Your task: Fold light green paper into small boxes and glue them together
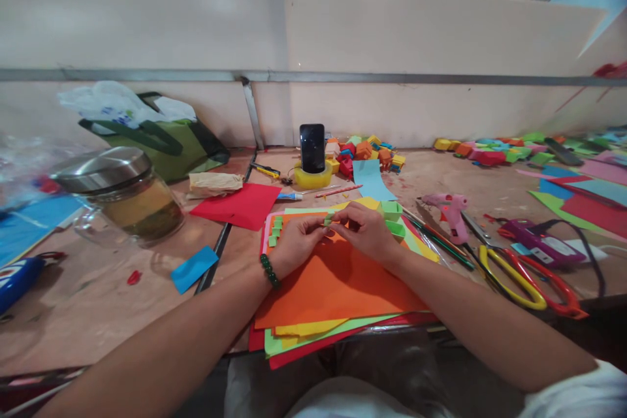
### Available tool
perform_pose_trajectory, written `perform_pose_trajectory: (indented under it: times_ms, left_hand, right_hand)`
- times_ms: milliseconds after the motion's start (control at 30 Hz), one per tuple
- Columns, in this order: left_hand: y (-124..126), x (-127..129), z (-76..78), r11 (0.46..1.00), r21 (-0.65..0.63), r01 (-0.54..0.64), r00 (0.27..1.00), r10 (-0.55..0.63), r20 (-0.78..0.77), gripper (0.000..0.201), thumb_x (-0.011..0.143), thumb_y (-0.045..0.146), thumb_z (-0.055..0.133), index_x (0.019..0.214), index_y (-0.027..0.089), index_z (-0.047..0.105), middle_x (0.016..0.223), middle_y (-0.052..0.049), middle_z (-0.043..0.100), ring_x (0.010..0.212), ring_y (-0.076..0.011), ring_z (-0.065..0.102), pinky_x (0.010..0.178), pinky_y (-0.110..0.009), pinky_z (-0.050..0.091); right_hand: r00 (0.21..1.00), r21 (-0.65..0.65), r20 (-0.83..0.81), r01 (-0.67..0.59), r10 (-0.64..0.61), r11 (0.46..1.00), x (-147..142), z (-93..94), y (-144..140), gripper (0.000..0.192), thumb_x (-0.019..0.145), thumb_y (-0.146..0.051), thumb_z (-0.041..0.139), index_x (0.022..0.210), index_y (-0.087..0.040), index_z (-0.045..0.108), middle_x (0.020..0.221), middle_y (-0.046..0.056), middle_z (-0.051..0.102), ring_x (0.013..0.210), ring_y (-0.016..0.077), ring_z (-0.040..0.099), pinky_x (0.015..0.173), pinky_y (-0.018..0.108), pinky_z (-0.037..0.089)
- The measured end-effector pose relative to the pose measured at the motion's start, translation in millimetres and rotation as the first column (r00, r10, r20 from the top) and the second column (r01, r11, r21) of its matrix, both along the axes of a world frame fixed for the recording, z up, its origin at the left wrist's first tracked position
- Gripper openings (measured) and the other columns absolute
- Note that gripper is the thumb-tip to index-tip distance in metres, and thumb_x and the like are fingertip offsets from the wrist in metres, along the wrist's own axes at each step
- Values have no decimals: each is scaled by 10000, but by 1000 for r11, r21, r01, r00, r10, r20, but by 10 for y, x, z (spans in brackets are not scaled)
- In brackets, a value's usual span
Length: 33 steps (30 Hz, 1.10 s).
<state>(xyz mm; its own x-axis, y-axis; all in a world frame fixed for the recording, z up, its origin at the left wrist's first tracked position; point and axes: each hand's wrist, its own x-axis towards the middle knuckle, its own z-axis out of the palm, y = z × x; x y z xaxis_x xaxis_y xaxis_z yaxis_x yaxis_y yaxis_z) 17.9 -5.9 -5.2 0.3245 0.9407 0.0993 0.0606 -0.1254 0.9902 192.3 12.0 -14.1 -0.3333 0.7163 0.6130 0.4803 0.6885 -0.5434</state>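
Note:
Between the fingertips of both hands is a small piece of green paper (328,217), mostly covered by the fingers. My left hand (296,240), with a dark green bead bracelet (270,272) at the wrist, pinches its left side. My right hand (365,230) pinches it from the right. Both hands are over an orange sheet (337,290) on top of a stack of coloured paper. Several small green folded pieces (275,231) stand in a row left of my left hand. Larger green paper boxes (390,210) sit just beyond my right hand.
A phone (312,147) leans in a yellow tape roll (313,176), near a heap of coloured paper boxes (365,150). To the right lie a pink glue gun (451,212), yellow-handled scissors (512,277) and red-handled scissors (553,284). A glass tea mug (140,206) stands left.

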Motion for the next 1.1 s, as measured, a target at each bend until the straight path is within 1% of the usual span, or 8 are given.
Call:
perform_pose_trajectory:
  times_ms: [167,233,367,500,700,800,933,1100]
  left_hand:
    - [-3,9,-20,999,46,-2,998,5,-64,236,760,206,605,969,143,696,725,-33,710,691,-156,669,668,-240,501]
    - [-3,11,-20,999,50,-16,998,19,-60,227,762,198,599,961,139,691,733,-37,710,705,-155,666,667,-232,501]
    - [1,14,-10,999,44,-23,998,25,-51,174,749,211,614,888,139,690,700,-29,696,669,-139,645,651,-223,495]
    - [-9,10,8,998,-59,9,1000,-10,-17,149,731,284,648,716,137,672,676,-34,692,636,-136,639,651,-235,508]
    - [-47,10,54,993,-120,9,1000,-9,1,163,690,295,696,644,141,672,634,-27,683,606,-132,635,637,-237,513]
    - [-59,22,95,980,-198,13,999,-5,40,134,654,261,693,606,139,662,588,-17,668,567,-120,623,618,-228,508]
    - [-73,15,150,951,-309,15,998,4,62,131,609,257,701,612,132,660,586,-32,684,565,-131,638,625,-243,518]
    - [-77,-15,170,940,-340,34,998,-16,56,158,602,279,707,626,129,666,615,-56,705,582,-153,659,639,-265,522]
  right_hand:
    - [999,0,26,38,-37,999,3,13,-16,57,814,-262,669,825,-214,698,726,-2,599,523,87,481,512,233,376]
    - [999,-19,18,28,-28,999,1,16,-14,44,812,-238,669,820,-213,704,724,-2,599,542,91,495,516,231,379]
    - [999,-18,-17,-39,39,999,-6,11,-6,91,808,-183,649,720,-198,667,692,-9,575,565,91,494,518,221,384]
    - [996,26,-27,-80,81,996,-11,-4,6,87,798,-140,628,728,-191,638,693,-15,567,555,81,480,496,207,381]
    - [993,72,-9,-116,117,991,-10,19,-6,104,795,-113,610,723,-187,617,691,-16,561,543,75,483,482,196,395]
    - [986,113,11,-167,167,980,-6,44,-24,122,800,-91,590,728,-189,605,698,-14,558,562,80,506,498,193,419]
    - [970,215,94,-242,226,946,25,75,-38,119,861,-109,548,795,-189,606,759,12,581,645,99,561,578,206,466]
    - [935,246,271,-298,230,922,79,107,-56,171,927,-127,460,851,-186,601,810,39,591,714,117,594,626,212,480]
